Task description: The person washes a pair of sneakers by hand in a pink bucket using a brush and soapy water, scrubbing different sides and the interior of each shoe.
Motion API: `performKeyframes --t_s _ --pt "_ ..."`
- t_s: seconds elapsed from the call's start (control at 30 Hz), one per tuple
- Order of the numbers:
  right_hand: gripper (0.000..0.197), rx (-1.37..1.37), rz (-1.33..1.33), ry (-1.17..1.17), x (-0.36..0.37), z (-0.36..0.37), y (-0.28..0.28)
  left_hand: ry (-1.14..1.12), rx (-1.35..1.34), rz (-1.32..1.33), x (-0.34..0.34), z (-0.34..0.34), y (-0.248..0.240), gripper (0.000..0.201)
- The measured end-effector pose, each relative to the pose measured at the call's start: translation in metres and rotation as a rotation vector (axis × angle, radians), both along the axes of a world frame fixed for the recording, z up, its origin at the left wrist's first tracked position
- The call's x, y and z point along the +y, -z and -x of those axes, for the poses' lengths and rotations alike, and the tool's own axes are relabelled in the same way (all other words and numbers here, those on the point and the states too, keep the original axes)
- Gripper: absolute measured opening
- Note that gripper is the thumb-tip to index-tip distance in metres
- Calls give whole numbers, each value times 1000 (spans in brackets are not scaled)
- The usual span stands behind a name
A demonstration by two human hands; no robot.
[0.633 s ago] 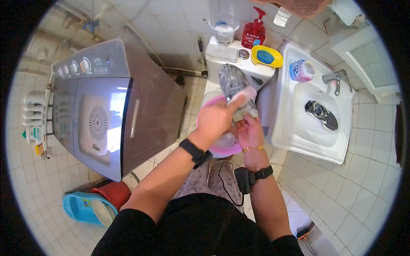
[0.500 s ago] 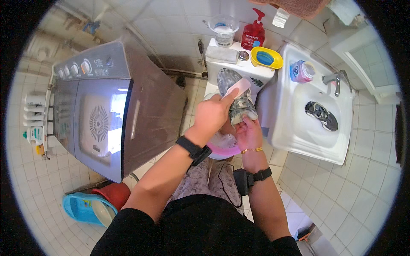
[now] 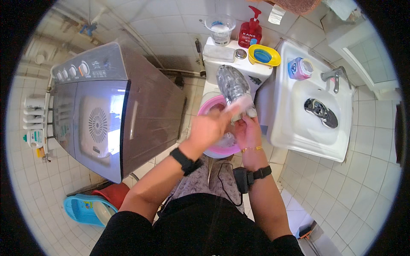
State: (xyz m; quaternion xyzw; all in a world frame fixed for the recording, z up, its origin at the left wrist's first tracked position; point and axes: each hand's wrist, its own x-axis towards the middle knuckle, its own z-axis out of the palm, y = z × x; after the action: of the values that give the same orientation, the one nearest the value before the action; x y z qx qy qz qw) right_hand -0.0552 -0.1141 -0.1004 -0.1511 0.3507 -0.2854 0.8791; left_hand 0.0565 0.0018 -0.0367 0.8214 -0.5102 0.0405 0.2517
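Observation:
A wet grey shoe [image 3: 232, 82] is tilted over a pink basin [image 3: 203, 110], its far end reaching toward the toilet tank. My right hand [image 3: 249, 133] is closed around the shoe's near end, where white foam clings. My left hand [image 3: 208, 131] grips a pink scrub brush [image 3: 241, 103], which lies against the near part of the shoe and is smeared by motion. Sudsy water [image 3: 227, 140] shows in the basin, partly covered by my hands. The underside of the brush is hidden.
To the right, a white sink [image 3: 294, 123] holds a black shoe [image 3: 321, 113] and a plastic tub [image 3: 300, 68]. A red pump bottle [image 3: 250, 29], a clear cup [image 3: 220, 32] and a yellow soap dish [image 3: 275, 58] stand on the toilet tank [image 3: 213, 68]. Left is a washing machine [image 3: 149, 94].
My left hand has drawn the brush from the middle of the shoe back toward its near end. My right hand keeps its hold, and the basin's far rim is now more visible.

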Motion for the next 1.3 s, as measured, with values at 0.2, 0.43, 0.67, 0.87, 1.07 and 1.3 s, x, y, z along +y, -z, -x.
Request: performKeyframes --t_s 0.2,0.43,0.67,0.87,1.07,1.3 --pt "34 -45 -39 -65 1 -1 -19 64 73 -10 -13 2 2 50" --pt "45 -12 -55 40 -13 -1 -20 154 31 -69 24 8 -6 52" --pt "62 -56 -30 23 10 -12 -36 168 19 89 -10 18 -7 49" --pt "85 21 -42 10 -8 -5 -48 145 16 -57 29 2 -14 55" --pt "89 45 -133 -6 6 -16 -61 157 -54 6 -4 10 -12 60" --pt "92 41 -96 0 0 -11 -53 154 -51 -59 33 -1 -9 56"
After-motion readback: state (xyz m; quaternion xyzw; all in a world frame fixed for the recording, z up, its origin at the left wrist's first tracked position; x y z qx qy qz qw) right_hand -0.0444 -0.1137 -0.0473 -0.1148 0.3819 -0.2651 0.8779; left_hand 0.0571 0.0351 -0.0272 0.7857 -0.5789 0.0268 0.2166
